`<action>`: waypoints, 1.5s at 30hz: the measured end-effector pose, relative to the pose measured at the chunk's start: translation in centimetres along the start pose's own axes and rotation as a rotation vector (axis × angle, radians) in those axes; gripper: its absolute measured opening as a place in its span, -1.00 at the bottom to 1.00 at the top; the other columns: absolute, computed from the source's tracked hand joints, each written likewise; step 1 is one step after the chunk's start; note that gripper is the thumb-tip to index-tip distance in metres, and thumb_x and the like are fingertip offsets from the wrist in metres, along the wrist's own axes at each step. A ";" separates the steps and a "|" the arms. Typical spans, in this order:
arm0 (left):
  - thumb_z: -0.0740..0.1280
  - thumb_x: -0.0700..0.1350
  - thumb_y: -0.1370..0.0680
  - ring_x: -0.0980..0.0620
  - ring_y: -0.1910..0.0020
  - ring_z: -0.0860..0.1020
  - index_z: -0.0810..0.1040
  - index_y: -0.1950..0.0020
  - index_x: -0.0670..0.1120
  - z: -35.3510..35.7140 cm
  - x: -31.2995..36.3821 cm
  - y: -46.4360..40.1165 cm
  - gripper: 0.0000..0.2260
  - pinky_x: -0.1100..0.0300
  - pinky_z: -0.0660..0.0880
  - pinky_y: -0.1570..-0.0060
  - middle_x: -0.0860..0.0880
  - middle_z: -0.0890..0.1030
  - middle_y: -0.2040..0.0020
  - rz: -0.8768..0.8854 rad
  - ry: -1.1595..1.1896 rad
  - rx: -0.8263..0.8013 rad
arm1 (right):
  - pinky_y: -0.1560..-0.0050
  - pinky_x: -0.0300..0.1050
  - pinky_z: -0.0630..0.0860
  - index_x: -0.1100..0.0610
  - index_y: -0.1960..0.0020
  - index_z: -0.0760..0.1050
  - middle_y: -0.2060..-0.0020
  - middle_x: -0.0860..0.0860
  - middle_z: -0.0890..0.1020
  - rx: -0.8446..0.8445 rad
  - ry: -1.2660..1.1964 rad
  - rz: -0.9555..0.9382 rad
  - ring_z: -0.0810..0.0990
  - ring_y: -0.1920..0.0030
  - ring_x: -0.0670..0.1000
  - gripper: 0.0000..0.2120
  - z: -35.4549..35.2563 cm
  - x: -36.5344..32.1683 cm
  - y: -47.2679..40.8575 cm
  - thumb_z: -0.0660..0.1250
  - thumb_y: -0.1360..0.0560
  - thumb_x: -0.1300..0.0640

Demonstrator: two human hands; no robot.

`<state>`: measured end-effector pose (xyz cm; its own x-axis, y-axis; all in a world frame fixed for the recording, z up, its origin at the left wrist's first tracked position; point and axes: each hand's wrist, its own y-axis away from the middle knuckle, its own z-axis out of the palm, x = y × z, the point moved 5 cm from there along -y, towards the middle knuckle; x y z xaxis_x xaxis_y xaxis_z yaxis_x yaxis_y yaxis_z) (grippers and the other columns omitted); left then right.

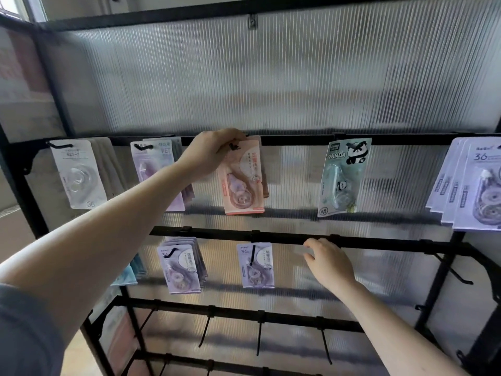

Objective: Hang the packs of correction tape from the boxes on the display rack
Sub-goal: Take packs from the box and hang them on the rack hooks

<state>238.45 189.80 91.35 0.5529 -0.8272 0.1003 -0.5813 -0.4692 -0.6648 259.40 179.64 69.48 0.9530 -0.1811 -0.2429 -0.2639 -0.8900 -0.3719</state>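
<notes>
One pack (343, 176) reads "PANDA"; left hand (210, 153) pinches pink pack (244, 180).

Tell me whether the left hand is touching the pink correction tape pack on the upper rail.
Touching. The head view shows the left hand with fingers curled over the top edge of the pink correction tape pack at its hook.

Bare forearms – grey short sleeve (24, 329) on left arm.

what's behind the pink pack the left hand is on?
Behind the pink pack, edges of more pink packs show on the same hook; their count and fronts are covered. The left hand hides the top-left corner.
</notes>
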 end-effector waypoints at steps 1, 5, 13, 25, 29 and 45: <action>0.13 -0.31 -0.56 -0.07 -0.08 0.54 0.50 -0.25 -0.13 0.0 0.1 0.0 -0.69 0.19 0.38 0.08 -0.09 0.60 -0.11 0.009 -0.012 0.003 | 0.10 -0.22 0.44 0.07 -0.31 0.40 -0.14 0.00 0.54 -0.006 0.004 0.000 0.53 -0.06 0.00 -0.70 0.0 0.0 0.1 0.13 -0.60 0.08; 0.16 -0.32 -0.54 -0.13 -0.13 0.53 0.52 -0.24 -0.16 -0.3 0.4 0.6 -0.69 0.15 0.36 0.01 -0.13 0.59 -0.14 0.061 -0.049 0.052 | 0.09 -0.20 0.43 0.08 -0.30 0.41 -0.11 0.01 0.54 -0.020 0.016 -0.004 0.53 -0.05 0.01 -0.70 0.1 -0.1 0.6 0.13 -0.59 0.08; 0.23 -0.22 -0.56 -0.17 -0.35 0.36 0.41 -0.34 -0.18 -0.7 -0.1 5.7 -0.65 -0.08 0.28 -0.34 -0.17 0.45 -0.33 -0.044 -0.098 0.190 | -0.10 -0.16 0.43 0.09 -0.31 0.41 -0.22 0.01 0.52 0.009 0.043 -0.028 0.48 -0.18 0.02 -0.69 -0.8 -0.7 3.0 0.15 -0.59 0.09; 0.29 -0.08 -0.56 -0.09 -0.41 0.29 0.38 -0.38 -0.09 3.8 0.1 18.7 -0.60 -0.09 0.27 -0.37 -0.10 0.39 -0.40 -0.277 -0.129 0.004 | -0.15 -0.11 0.42 0.08 -0.33 0.35 -0.22 0.07 0.46 -0.063 0.104 -0.079 0.46 -0.17 0.06 -0.66 0.7 -2.1 7.8 0.16 -0.58 0.03; 0.28 -0.07 -0.55 -0.09 -0.43 0.27 0.37 -0.39 -0.09 5.2 -1.1 21.5 -0.59 -0.09 0.26 -0.37 -0.10 0.37 -0.41 -0.326 -0.112 -0.043 | -0.12 -0.11 0.41 0.09 -0.32 0.36 -0.17 0.06 0.47 -0.069 0.122 -0.064 0.45 -0.14 0.06 -0.66 1.1 -2.7 8.8 0.17 -0.58 0.04; 0.32 -0.07 -0.53 -0.13 -0.45 0.22 0.36 -0.40 -0.12 19.8 -3.6 37.2 -0.55 -0.06 0.18 -0.38 -0.15 0.35 -0.42 -0.441 0.012 -0.366 | -0.26 -0.01 0.31 0.09 -0.41 0.23 -0.30 0.13 0.38 -0.319 0.168 0.182 0.36 -0.29 0.15 -0.55 14.0 -0.5 19.6 0.19 -0.57 0.01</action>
<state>226.64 181.47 51.58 0.7844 -0.5313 0.3199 -0.4673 -0.8455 -0.2584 251.65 168.20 49.78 0.9129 -0.3904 -0.1196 -0.3967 -0.9174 -0.0334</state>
